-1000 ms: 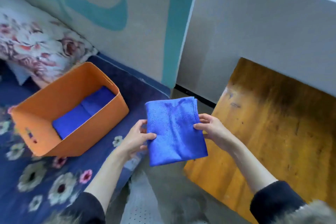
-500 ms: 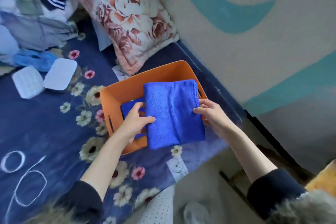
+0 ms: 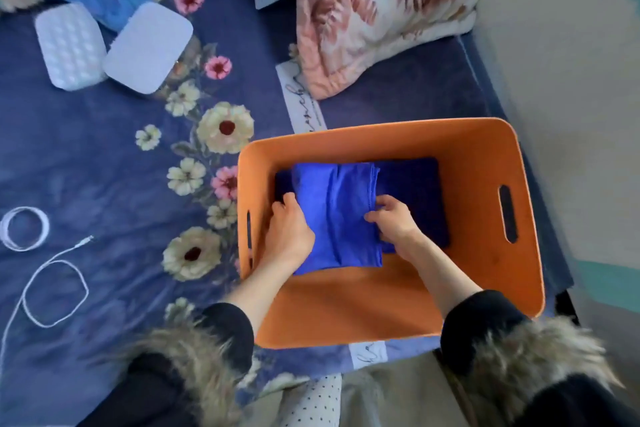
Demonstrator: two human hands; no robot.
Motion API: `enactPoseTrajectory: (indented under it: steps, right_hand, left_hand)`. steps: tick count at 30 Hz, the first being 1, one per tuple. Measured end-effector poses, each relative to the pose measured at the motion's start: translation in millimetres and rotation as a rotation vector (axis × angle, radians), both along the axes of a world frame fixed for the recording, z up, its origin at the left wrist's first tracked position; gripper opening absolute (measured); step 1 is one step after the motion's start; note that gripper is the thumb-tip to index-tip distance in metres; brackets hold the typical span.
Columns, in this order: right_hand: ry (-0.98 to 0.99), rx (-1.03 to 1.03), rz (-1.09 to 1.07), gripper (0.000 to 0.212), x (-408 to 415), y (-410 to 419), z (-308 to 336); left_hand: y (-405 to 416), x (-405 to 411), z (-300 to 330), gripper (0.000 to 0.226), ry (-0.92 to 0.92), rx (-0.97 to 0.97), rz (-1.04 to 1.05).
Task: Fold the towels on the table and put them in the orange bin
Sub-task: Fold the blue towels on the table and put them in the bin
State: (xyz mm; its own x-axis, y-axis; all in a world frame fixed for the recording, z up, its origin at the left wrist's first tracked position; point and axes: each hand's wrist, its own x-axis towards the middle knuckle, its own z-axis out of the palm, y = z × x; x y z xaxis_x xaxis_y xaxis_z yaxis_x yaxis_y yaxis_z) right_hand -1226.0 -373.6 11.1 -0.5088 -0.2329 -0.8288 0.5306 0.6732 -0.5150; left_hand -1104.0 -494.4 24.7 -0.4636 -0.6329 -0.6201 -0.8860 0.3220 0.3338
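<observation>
— How many towels do you have in the orange bin (image 3: 485, 163) right now?

— Two that you can count: a folded blue towel (image 3: 337, 215) on top and a darker blue towel (image 3: 415, 191) flat on the bin floor beneath it, showing toward the right wall. Your left hand (image 3: 289, 230) grips the top towel's left edge, fingers curled round it; your right hand (image 3: 394, 224) pinches its right edge. One bin, on the flowered blue bedspread (image 3: 104, 149) near its right edge.

— What differs from half a second ago?

— Then you held the towel above the bin's rim; now it lies down inside, on the darker one, and your hands have gone in with it.

— Anything else, any writing?

— Two white pads (image 3: 114, 45), one white cable (image 3: 52, 274), one floral pillow (image 3: 374, 10). A script label (image 3: 304, 97) on the bedspread is too blurred to read.
</observation>
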Motion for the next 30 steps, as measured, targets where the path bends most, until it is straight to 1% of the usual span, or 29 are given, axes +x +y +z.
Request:
enactPoseTrajectory:
  steps: [2,4,8,11,13,14,15,17,18,19,20,21,22,23,25,27,30]
  right_hand:
    - [-0.002,0.004,0.010,0.021,-1,-6,-14]
    - [-0.005,0.010,0.031,0.019,0,-10,-26]
    - [-0.012,0.042,0.091,0.019,2,-18,-41]
    - [0.003,0.080,0.116,0.019,0,-20,-46]
    - [0.034,0.120,0.147,0.020,-1,-21,-48]
    - [0.088,0.152,0.178,0.023,0,-21,-47]
    - [0.183,0.182,0.218,0.028,4,-20,-45]
    - [0.490,0.201,0.375,0.044,12,-17,-38]
    - [0.654,0.186,0.537,0.054,17,-15,-36]
    - [0.780,0.155,0.744,0.065,20,-12,-36]
    - [0.849,0.126,0.977,0.078,21,-10,-37]
    - [0.869,0.113,1.194,0.091,19,-8,-39]
    - [0.864,0.123,1.361,0.101,16,-6,-44]
    - [0.852,0.152,1.473,0.108,12,-5,-49]
    - [0.820,0.221,1.554,0.112,6,-5,-61]
    - [0.796,0.258,1.548,0.113,4,-6,-73]
    - [0.811,0.289,1.538,0.111,6,-6,-86]
  left_hand:
    - [-1,-2,-10,0.040,-0.016,-0.090,-0.051]
    - [-4,-2,-17,0.045,-0.053,-0.133,-0.058]
    - [-6,0,-28,0.057,-0.126,-0.133,-0.038]
    - [-5,-1,-32,0.074,-0.157,-0.141,-0.046]
    - [-4,-1,-34,0.090,-0.180,-0.183,-0.111]
    - [-2,0,-35,0.095,-0.188,-0.218,-0.183]
    - [-1,0,-37,0.098,-0.198,-0.252,-0.273]
    - [2,0,-39,0.104,-0.239,-0.289,-0.460]
    - [3,-1,-40,0.110,-0.268,-0.286,-0.533]
    - [2,-2,-42,0.116,-0.299,-0.273,-0.587]
    - [1,-3,-44,0.123,-0.330,-0.255,-0.621]
    - [-3,-4,-48,0.129,-0.356,-0.236,-0.643]
    - [-6,-4,-52,0.133,-0.378,-0.221,-0.661]
    - [-9,-4,-57,0.136,-0.395,-0.210,-0.682]
    - [-13,-4,-66,0.139,-0.413,-0.208,-0.721]
    - [-13,-4,-75,0.140,-0.410,-0.222,-0.736]
    - [-13,-3,-84,0.139,-0.406,-0.243,-0.743]
